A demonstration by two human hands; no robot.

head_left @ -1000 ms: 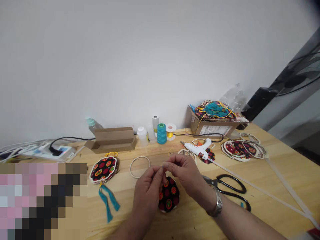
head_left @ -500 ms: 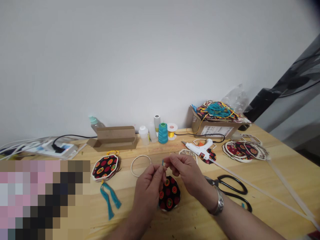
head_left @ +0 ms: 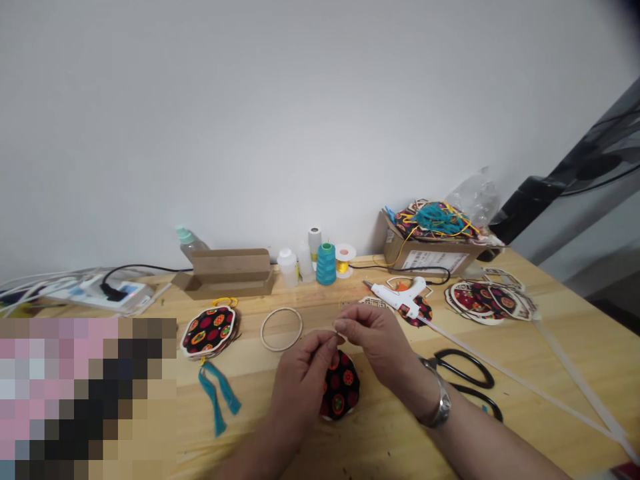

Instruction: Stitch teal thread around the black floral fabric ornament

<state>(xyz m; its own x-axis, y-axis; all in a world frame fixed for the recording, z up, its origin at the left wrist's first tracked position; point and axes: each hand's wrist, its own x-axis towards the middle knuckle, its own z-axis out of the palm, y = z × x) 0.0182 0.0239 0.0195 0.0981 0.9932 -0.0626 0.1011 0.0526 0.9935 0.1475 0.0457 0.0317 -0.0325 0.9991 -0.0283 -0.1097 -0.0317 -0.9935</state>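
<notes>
Both hands meet over the middle of the table, fingertips pinched close together. My left hand (head_left: 306, 370) is closed, thumb against forefinger, just above a dark patterned fabric piece (head_left: 342, 387) with red and orange flower motifs. My right hand (head_left: 373, 337) pinches at the same spot from the right. What the fingertips hold is too small to make out. To the left lies a similar fabric ornament (head_left: 210, 332) with a pale scalloped rim, a yellow loop and a teal tassel (head_left: 215, 399). A thin round hoop (head_left: 281, 329) rests left of my hands.
Black-handled scissors (head_left: 465, 370) lie by my right wrist, behind them a white glue gun (head_left: 400, 295). A teal thread cone (head_left: 326, 264), a yellow cord spool (head_left: 345, 260) and bottles (head_left: 288, 268) stand along the wall. A full cardboard box (head_left: 435, 257) sits at back right.
The bit of teal seen between my fingertips is no longer visible. My fingertips have shifted slightly right and stay pinched together; the objects on the table lie as before.
</notes>
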